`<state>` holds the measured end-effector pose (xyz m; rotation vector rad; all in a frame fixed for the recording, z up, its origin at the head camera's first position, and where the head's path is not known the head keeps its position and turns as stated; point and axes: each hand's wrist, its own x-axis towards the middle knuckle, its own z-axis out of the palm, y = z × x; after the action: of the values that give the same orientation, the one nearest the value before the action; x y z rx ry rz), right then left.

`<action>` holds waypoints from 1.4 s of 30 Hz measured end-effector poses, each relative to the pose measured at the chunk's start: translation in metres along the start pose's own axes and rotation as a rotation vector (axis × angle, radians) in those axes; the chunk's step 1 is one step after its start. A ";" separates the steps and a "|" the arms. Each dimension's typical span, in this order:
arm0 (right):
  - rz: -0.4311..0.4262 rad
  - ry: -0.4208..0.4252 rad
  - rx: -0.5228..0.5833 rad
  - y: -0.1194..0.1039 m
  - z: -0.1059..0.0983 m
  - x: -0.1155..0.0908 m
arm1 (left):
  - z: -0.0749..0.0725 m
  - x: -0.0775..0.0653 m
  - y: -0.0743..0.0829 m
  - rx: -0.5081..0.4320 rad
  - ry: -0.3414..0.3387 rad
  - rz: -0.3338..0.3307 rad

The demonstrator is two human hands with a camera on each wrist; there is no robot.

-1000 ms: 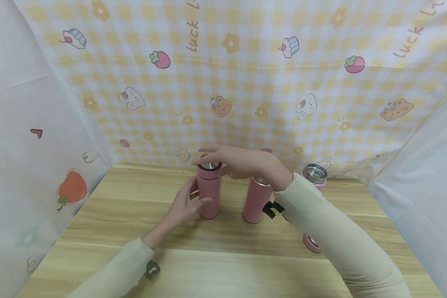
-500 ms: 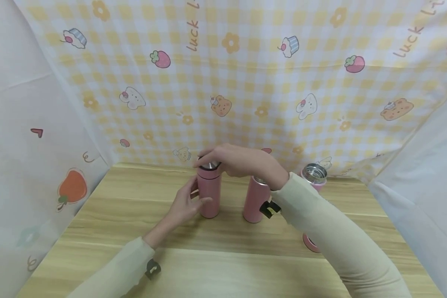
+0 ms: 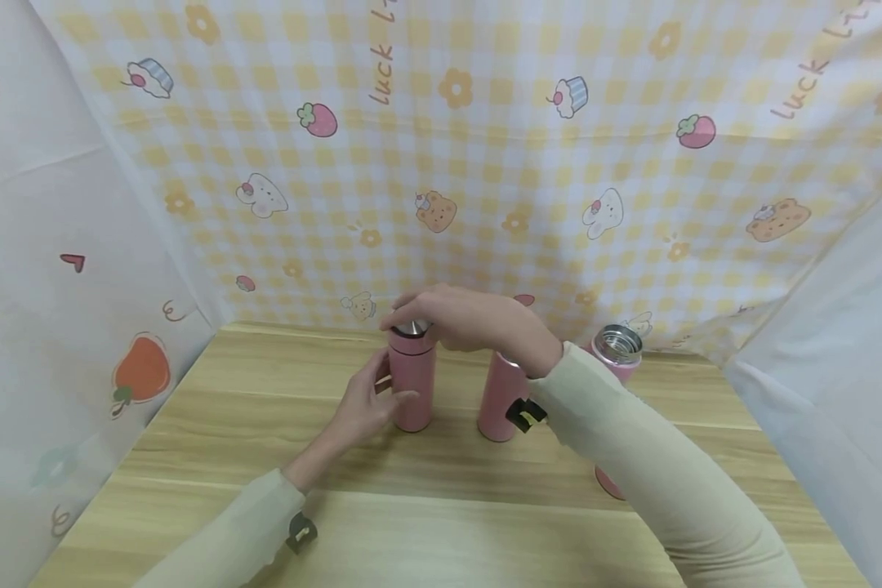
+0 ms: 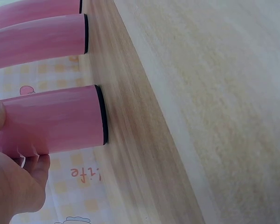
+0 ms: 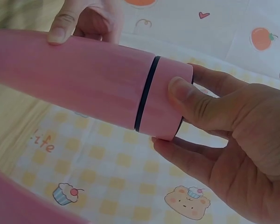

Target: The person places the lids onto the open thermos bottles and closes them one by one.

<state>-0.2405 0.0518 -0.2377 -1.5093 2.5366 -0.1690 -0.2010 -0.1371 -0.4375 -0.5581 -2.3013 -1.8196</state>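
Note:
A pink thermos flask stands upright on the wooden table. My left hand grips the lower half of its body, thumb in front and fingers behind. From above, my right hand holds the flask's pink lid, which sits on the body with a dark ring between them. In the right wrist view the thumb lies on one side of the lid and the fingers on the other. The lid's silver top partly shows under the right hand in the head view.
A second pink flask stands just to the right, its top hidden behind my right wrist. Farther right is an open flask with a bare steel mouth. A pink ring-shaped part lies partly behind my right sleeve. A checked cloth hangs behind.
My right wrist and forearm have shifted slightly left, while the fingers keep to the lid and have curled a little more over it. The left hand and the flask have stayed in place.

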 end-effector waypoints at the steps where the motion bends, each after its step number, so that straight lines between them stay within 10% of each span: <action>1: 0.010 -0.002 -0.016 -0.001 0.000 0.000 | 0.000 0.000 0.000 -0.001 0.001 -0.004; 42: -0.090 0.144 0.013 0.017 0.014 0.003 | 0.000 -0.001 0.001 0.005 0.000 -0.010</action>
<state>-0.2531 0.0576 -0.2551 -1.6644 2.5703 -0.3166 -0.2000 -0.1368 -0.4369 -0.5468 -2.3121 -1.8185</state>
